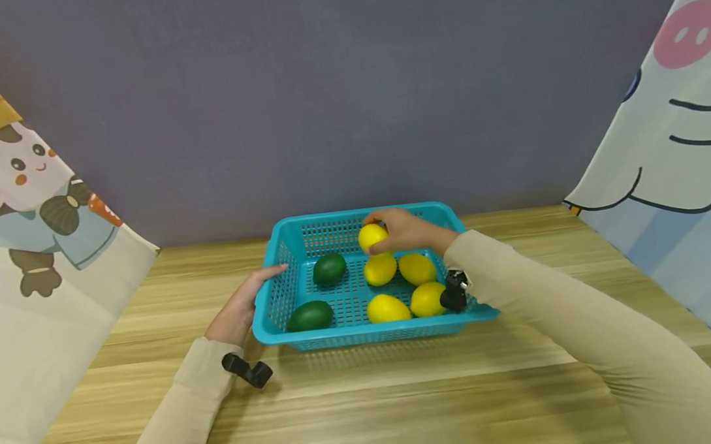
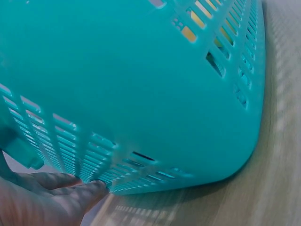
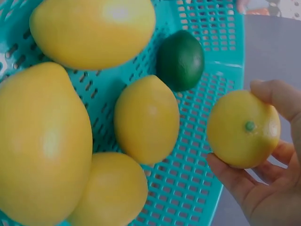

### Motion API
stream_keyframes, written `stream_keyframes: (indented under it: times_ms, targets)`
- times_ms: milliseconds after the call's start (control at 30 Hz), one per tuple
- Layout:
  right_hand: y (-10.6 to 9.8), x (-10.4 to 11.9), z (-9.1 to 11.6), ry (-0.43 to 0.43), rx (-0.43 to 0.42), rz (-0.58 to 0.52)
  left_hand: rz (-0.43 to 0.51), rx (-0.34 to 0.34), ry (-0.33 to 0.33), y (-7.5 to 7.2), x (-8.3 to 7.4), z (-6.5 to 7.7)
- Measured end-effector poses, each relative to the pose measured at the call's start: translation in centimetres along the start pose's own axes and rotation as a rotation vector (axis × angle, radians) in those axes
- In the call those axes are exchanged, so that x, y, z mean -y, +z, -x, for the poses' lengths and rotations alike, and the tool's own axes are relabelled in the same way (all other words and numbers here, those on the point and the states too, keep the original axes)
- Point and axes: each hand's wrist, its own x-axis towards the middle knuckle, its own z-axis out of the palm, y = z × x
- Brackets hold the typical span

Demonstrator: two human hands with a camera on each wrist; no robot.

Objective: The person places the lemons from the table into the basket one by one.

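Note:
My right hand (image 1: 404, 229) pinches a yellow lemon (image 1: 372, 237) between thumb and fingers, held over the back of a blue plastic basket (image 1: 359, 336). The green stem spot of this lemon (image 3: 243, 129) shows in the right wrist view. Several more lemons (image 1: 388, 308) lie in the right half of the basket. Two dark green, lime-like fruits (image 1: 330, 269) are on its left side, one farther back than the other. At the basket's left end my left hand (image 1: 241, 309) grips the rim, its thumb over the edge; in the left wrist view its fingers (image 2: 89, 193) touch the perforated outer wall.
The basket stands on a wood-grain table (image 1: 397, 403), close to a grey back panel (image 1: 351, 104). Cartoon-printed sheets hang at the left (image 1: 43, 213) and right (image 1: 675, 126). Each wrist carries a small black camera mount.

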Motion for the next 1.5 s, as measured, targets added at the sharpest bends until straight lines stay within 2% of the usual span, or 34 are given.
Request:
stream_keyframes:
  times_ms: [267, 567, 833, 967, 1267, 1500]
  targets:
    - [1.0, 0.9, -1.0, -0.068, 0.068, 0.042, -0.009, -0.006, 0.002, -0.1, -0.1, 0.0]
    - [1.7, 1.4, -1.9, -0.149, 0.173, 0.101, -0.001, -0.008, 0.033, 0.0, -0.2, -0.1]
    - [3.0, 1.5, -2.6, -0.192, 0.314, 0.191, 0.017, -0.01, 0.016, 0.3, -0.2, 0.0]
    - [3.5, 1.7, -2.9, -0.227, 0.343, 0.227, 0.015, -0.025, 0.005, 0.3, -0.3, 0.0]
    - [4.3, 2.1, -3.1, -0.219, 0.42, 0.303, 0.009, -0.01, 0.01, 0.0, -0.4, 0.0]
    - [4.8, 2.3, -2.9, -0.187, 0.459, 0.294, -0.009, 0.001, 0.016, -0.1, -0.1, -0.1]
